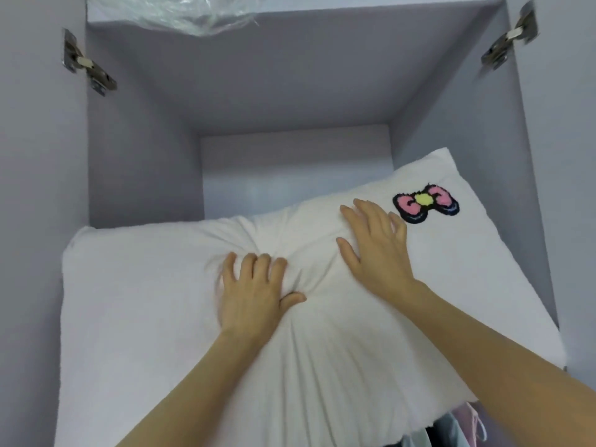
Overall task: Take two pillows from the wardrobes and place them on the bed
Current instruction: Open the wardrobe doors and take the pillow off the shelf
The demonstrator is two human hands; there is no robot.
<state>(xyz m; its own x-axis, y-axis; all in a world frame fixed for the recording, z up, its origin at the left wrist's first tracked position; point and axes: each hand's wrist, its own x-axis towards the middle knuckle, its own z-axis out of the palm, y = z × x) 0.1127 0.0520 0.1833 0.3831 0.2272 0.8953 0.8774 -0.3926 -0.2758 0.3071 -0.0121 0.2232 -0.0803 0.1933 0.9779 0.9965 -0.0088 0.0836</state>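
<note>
currently: white pillow (161, 317) lies on the wardrobe shelf, filling the compartment (290, 101) from side wall to side wall; its near edge overhangs the shelf front toward the viewer, with hanging clothes (464, 424) showing just below at lower right

long axis runs left-near to right-far, the right end angled deeper into the cupboard, so it sits slightly skewed to the opening. pink bow patch (425, 204) on the far right part of the top face

left hand (253, 295): palm down on the middle of the pillow, fingers (263, 262) curled and thumb pinched in, a bunch of cover fabric gathered under them, creases radiating out from that spot. so it is closed on cloth, not on the body of the pillow

right hand (375, 250): flat on top, fingers spread and extended, just beside the bow, touching but gripping nothing

both hands are on top, near the centre, well away from either short end. left hand is nearer the viewer, right reaches deeper

judgement: first pillow not yet out; the pull is toward the viewer, across the long axis. a pinch on fabric alone may slip or drag the cover, so hands would likely need to get under the near edge

clear plastic wrap (193, 14) on shelf above, door hinges (87, 64) at both sides, all apart from the pillow
</note>
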